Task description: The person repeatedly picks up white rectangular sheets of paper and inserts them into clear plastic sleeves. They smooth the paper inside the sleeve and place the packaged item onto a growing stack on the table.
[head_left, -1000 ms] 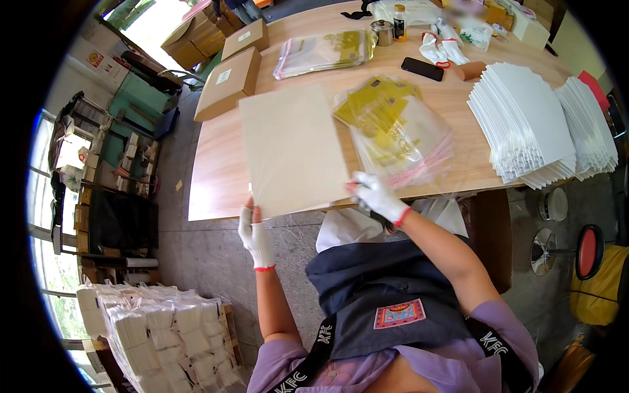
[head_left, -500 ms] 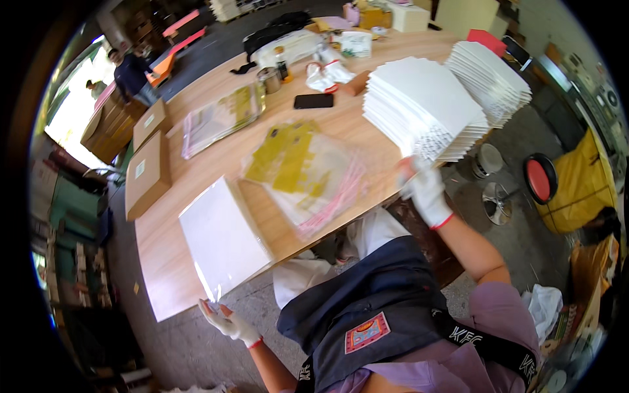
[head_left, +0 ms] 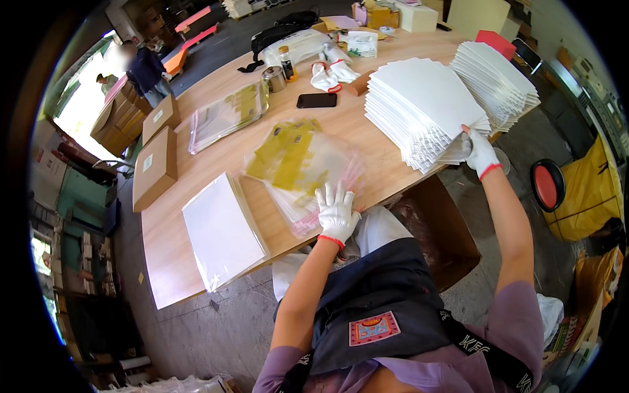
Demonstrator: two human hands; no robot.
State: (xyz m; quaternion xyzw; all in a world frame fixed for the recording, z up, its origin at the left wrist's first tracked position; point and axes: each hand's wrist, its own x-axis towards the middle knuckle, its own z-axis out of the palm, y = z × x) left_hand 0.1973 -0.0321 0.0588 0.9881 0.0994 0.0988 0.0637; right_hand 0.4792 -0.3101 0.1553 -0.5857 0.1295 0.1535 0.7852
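Note:
My left hand (head_left: 337,213), in a white glove with a red cuff, lies with fingers spread on the near end of a pile of clear plastic bags (head_left: 288,164) with yellow printing and pink edges. At the right, my gloved right hand (head_left: 479,150) is closed on the near right corner of a tall fanned stack of white sheets (head_left: 426,92); bare fingertips show on the top sheet. How many sheets it pinches is hidden. Left of the bags, a stack of white sheets in clear wrapping (head_left: 223,229) lies at the table's near edge.
Another white stack (head_left: 491,85) stands behind the first. A phone (head_left: 316,100), a metal tin (head_left: 274,79), a bottle (head_left: 287,63) and spare gloves (head_left: 326,77) sit farther back. Cardboard boxes (head_left: 156,167) line the left edge. An open carton (head_left: 452,229) is below the table; a person (head_left: 147,72) stands far left.
My left hand has moved from the wrapped stack's near corner, right and up onto the plastic bags. My right hand has moved right and up to the white stack's corner and closed on it.

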